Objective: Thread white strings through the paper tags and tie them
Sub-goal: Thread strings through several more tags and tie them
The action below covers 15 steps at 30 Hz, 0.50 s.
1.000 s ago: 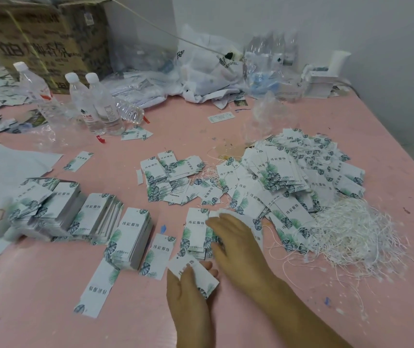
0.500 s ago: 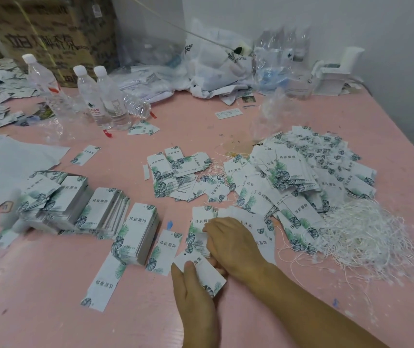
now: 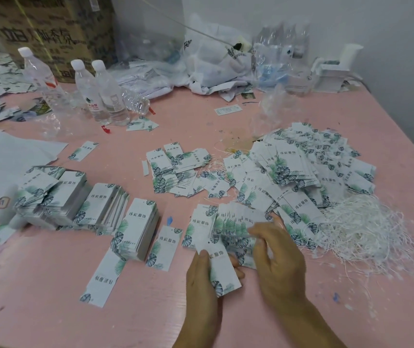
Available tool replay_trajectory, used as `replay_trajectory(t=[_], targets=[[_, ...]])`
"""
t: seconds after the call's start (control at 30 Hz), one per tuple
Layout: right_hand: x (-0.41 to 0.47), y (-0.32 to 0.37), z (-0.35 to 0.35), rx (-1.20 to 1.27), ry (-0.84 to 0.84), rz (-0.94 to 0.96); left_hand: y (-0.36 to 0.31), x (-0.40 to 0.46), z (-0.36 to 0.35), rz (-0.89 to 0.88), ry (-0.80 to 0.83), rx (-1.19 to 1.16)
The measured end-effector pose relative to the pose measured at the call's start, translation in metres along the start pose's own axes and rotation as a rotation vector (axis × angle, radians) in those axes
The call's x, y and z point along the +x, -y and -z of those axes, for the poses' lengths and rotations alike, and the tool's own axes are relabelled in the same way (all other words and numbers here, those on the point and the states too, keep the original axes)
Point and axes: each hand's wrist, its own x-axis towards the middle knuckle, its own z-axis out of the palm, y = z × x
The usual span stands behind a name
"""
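— Far left of the pink worktop (image 3: 50,297), what's stacked there?

— Neat stacks of paper tags (image 3: 95,204), no strings showing on them that I can see, so I'd judge them still waiting. A few loose tags (image 3: 105,280) lie just in front.

— And in the middle?

— The left hand (image 3: 202,285) pinches one tag (image 3: 222,270), thumb on top, fingers curled beneath. No string through it yet. Just beside it the right hand (image 3: 276,257) is curled over a fanned row of tags (image 3: 233,227); whether its grip holds any of them, I cannot tell.

— Further right?

— A big heap of tags (image 3: 301,172) with string ends poking out at its near edge — likely the finished ones. Touching that heap on the right is the tangle of white strings (image 3: 366,229), still plentiful. My guess: well underway, with plenty left.
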Motion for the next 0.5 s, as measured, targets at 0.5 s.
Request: replay_trajectory(t=[0.5], targets=[[-0.066,-0.004,0.027,0.002,0.073,0.139,0.015,0.0,-0.011,-0.027,0.193,0.187]])
